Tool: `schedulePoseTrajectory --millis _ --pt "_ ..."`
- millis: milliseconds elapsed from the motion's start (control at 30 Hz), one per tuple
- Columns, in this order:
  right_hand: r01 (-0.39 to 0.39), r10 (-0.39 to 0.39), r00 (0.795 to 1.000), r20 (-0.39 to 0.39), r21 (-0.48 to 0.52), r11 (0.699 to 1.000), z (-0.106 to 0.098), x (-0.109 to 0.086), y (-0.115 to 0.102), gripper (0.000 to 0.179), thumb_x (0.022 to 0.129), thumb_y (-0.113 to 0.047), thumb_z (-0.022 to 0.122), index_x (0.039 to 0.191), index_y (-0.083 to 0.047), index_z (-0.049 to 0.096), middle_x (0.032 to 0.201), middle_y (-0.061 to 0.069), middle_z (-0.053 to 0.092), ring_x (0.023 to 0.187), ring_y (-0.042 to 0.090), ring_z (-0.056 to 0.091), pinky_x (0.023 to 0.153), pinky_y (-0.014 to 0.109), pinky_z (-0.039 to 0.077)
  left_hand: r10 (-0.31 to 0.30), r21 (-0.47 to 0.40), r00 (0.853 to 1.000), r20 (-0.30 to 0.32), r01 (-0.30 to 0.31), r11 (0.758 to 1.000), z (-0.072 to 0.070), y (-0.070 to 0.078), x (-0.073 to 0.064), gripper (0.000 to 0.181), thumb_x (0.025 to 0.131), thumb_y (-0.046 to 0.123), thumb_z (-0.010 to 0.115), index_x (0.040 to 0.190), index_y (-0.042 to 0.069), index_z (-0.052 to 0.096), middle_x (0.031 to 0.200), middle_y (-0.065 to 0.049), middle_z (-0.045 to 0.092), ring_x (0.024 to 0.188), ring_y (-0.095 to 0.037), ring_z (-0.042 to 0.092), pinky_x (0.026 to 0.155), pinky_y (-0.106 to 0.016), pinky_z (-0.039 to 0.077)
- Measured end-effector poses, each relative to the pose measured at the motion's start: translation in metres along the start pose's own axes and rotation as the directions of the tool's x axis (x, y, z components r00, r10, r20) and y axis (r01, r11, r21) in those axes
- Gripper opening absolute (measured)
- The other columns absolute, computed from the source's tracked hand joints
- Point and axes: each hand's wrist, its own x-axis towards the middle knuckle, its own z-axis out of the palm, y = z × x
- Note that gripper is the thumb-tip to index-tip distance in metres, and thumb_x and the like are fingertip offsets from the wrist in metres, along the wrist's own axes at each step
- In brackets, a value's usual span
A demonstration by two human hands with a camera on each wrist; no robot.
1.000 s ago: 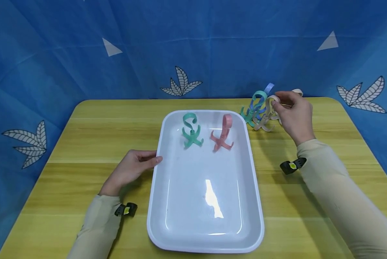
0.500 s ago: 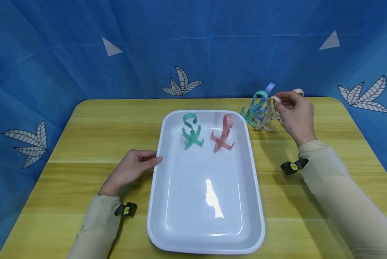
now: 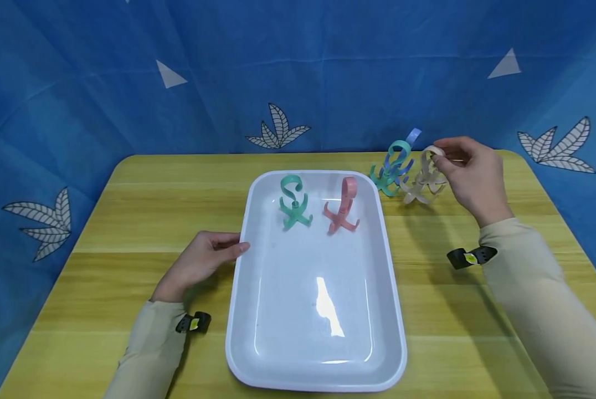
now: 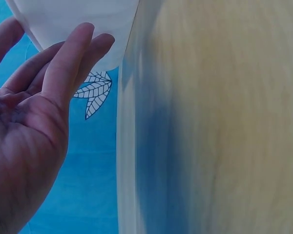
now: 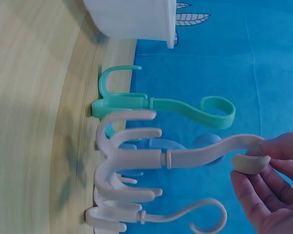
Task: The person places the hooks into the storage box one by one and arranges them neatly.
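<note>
My right hand (image 3: 477,174) pinches the curled top of a beige four-pronged swivel hook (image 5: 136,158) between thumb and fingers. A second beige hook (image 5: 176,217) stands close behind it, partly covered in the head view. Whether the pinched hook touches the table cannot be told. Just left of them are a green hook (image 3: 389,174) and a blue hook (image 3: 412,136), overlapping. My left hand (image 3: 200,260) holds the left rim of the white tray (image 3: 313,332), thumb over the edge and fingers against its outer wall. Inside the tray's far end stand a green hook (image 3: 295,210) and a pink hook (image 3: 345,205).
The wooden table (image 3: 128,249) carries the tray at its middle and the hook cluster near its far right edge. A blue cloth with leaf prints (image 3: 323,83) hangs directly behind the table.
My right hand has shifted to the right with the beige hook, which now stands apart from the green and blue hooks and in front of the other beige one. My left hand stays put.
</note>
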Motion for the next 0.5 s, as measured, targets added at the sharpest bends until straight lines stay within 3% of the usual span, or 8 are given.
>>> schedulePoseTrajectory --millis 300,500 --pt "-0.047 0.046 0.999 0.024 0.009 0.999 -0.012 -0.005 0.001 0.035 0.100 -0.023 0.059 0.130 -0.007 0.063 0.116 0.008 0.062 0.098 0.006 0.056 0.083 0.018 0.048 0.007 -0.001 1.000 0.008 -0.007 1.000 0.000 -0.001 -0.001 0.049 0.095 0.036 0.067 0.126 -0.002 0.064 0.115 -0.013 0.069 0.104 -0.024 0.066 0.090 -0.037 0.053" --pt "-0.033 0.034 0.999 0.025 -0.018 0.999 -0.017 -0.008 0.001 0.035 0.099 -0.022 0.060 0.131 -0.007 0.063 0.119 0.011 0.062 0.096 0.002 0.057 0.082 0.016 0.049 0.001 0.007 1.000 0.001 -0.001 1.000 0.000 -0.001 -0.001 0.050 0.095 0.037 0.067 0.126 -0.001 0.065 0.114 -0.012 0.069 0.104 -0.023 0.066 0.090 -0.038 0.052"
